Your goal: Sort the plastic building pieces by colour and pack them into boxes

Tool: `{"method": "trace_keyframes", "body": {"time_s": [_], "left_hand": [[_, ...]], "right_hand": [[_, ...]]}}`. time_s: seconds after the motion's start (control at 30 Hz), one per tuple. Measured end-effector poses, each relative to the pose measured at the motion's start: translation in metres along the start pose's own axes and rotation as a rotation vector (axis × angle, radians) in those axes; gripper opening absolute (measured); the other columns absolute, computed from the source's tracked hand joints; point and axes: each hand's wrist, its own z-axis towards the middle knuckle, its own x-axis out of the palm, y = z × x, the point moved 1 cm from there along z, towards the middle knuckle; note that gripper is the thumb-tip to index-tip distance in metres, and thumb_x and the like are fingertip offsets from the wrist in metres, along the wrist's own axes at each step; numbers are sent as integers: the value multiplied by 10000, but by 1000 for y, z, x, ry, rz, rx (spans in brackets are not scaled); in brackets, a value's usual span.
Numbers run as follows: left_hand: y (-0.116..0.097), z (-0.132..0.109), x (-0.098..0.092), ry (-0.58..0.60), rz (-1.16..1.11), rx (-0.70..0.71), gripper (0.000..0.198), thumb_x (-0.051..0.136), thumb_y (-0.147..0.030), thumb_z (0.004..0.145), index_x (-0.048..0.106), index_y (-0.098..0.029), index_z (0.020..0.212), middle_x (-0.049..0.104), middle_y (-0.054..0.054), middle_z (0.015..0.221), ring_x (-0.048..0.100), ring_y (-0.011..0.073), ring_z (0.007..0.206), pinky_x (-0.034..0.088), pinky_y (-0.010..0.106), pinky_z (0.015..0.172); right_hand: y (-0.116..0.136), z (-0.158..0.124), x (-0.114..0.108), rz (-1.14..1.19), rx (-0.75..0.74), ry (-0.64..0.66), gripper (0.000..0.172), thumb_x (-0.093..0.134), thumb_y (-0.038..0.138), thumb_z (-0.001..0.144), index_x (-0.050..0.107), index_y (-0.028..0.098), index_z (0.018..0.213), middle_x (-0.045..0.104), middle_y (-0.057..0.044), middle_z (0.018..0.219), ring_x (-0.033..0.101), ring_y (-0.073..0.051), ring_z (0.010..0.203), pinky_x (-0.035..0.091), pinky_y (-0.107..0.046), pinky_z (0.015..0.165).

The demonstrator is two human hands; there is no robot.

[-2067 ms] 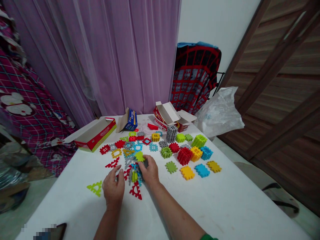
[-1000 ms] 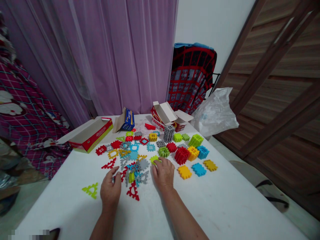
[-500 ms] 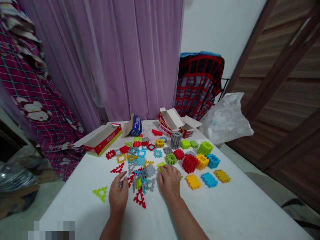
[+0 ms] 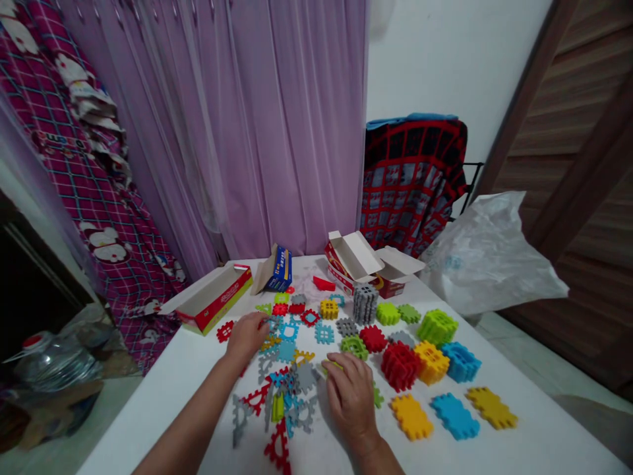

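My left hand (image 4: 248, 336) reaches over the left of the pile, its fingers stretched toward grey and blue toothed building tiles. I see nothing held in it. My right hand (image 4: 352, 396) rests on the table with bent fingers over a lime-green building tile (image 4: 332, 367), mostly covered. Between the hands lies a loose pile with a red triangular tile (image 4: 278, 448), a grey triangular tile (image 4: 241, 419) and a grey square tile (image 4: 305, 377). Beyond my right hand are a green tile stack (image 4: 354, 346) and a red tile stack (image 4: 400, 364).
A yellow tile (image 4: 412, 417), a blue tile (image 4: 455, 415) and a mustard tile (image 4: 491, 407) lie at the right. Open boxes, including a red-and-yellow box (image 4: 217, 303) and a blue box (image 4: 277, 269), line the back. A plastic bag (image 4: 494, 254) hangs past the right edge.
My left hand has moved up and forward to the back left of the pile. A grey triangular tile now lies near its earlier place. My right hand stays over the lime-green tile. The view has shifted.
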Motion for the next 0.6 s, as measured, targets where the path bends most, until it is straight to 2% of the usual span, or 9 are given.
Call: {"method": "trace_keyframes", "body": {"time_s": [0.1,0.2,0.3,0.47,0.53,0.6], "left_hand": [[-4,38,9,60,67,-4,342,526,-232,859,697,-204,1154,697,104,1255,624,263,1183,448,388,1020],[-8,69,22,109,103,0,355,512,-210,869,687,-230,1178,680,79,1294,613,222,1204,431,327,1027],[-11,95,34,136,130,-42,362,502,-265,891,668,-242,1212,669,83,1311,610,213,1212,431,305,1017],[-17,120,51,173,171,-182,556,539,-543,847,671,-133,1199,690,205,1220,645,332,1143,493,386,925],[-20,125,56,173,178,-215,609,563,-584,812,684,-99,1160,682,238,1212,631,364,1157,496,409,922],[-23,127,59,168,170,-240,576,596,-551,795,695,-93,1129,676,249,1216,618,373,1177,494,417,929]], "right_hand": [[-3,-2,1,9,14,-18,288,502,67,884,655,237,1058,705,-51,1022,604,-225,987,444,-403,852],[-5,-2,2,30,19,-10,285,492,60,886,658,227,1047,708,-53,1014,617,-216,975,450,-388,848],[-7,-2,4,35,21,-4,296,485,58,884,663,224,1053,710,-55,1009,629,-209,963,455,-377,845],[-9,-3,6,43,16,4,298,488,58,880,666,223,1053,711,-51,1002,635,-201,964,463,-362,846],[-8,-3,6,39,18,10,295,487,49,876,667,214,1041,710,-52,1002,630,-198,971,462,-354,847],[-7,-2,5,34,22,16,293,487,39,871,667,206,1029,710,-52,1000,624,-194,975,458,-348,853]]}}
